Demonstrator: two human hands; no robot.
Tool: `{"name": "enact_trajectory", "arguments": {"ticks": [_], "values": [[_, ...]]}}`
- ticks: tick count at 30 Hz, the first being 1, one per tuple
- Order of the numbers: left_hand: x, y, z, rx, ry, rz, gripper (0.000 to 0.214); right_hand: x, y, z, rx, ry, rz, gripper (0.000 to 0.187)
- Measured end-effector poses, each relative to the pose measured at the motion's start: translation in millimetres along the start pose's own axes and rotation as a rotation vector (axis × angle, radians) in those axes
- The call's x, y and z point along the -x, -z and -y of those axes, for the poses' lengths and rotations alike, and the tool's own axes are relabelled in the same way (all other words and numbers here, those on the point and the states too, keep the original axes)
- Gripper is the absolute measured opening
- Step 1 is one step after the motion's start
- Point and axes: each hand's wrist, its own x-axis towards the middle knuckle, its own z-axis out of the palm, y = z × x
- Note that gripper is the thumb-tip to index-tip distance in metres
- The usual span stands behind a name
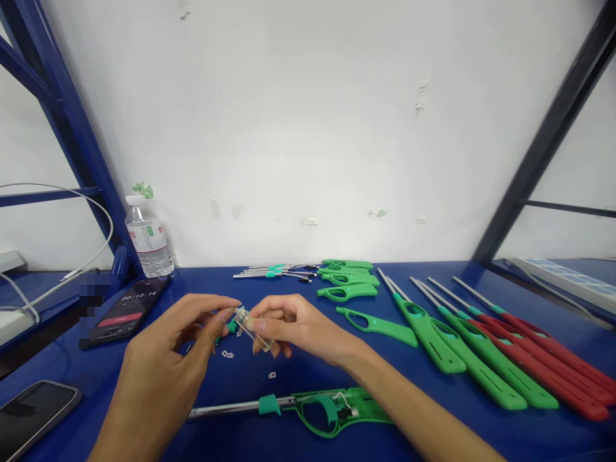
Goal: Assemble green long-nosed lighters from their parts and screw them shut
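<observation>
My right hand (pixel 293 327) pinches a small clear plastic tube (pixel 253 329) above the blue table (pixel 433 410), tilted down to the right. My left hand (pixel 178 340) has its fingertips closed on the tube's upper left end, where a small metal and green part sits. Below my hands lies an opened green long-nosed lighter (pixel 308 407) with a metal nozzle pointing left. A few tiny white bits (pixel 227 353) lie on the table under my hands.
Several assembled green lighters (pixel 452 346) and red lighters (pixel 543 359) lie at the right. Green handle shells (pixel 346 279) and metal nozzle pieces (pixel 269 273) lie at the back. A water bottle (pixel 148 237), a phone showing a timer (pixel 126 309) and another phone (pixel 33 410) are at the left.
</observation>
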Motion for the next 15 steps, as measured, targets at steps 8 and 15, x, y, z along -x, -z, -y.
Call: {"name": "enact_trajectory", "arguments": {"ticks": [8,15], "values": [[6,-1.8,8,0.067,0.006,0.037,0.02,0,1,0,0.048,0.014,0.019,0.058],[7,-6.2,14,0.062,-0.098,0.114,0.015,-2,4,-7,0.065,0.08,0.04,0.047]]}}
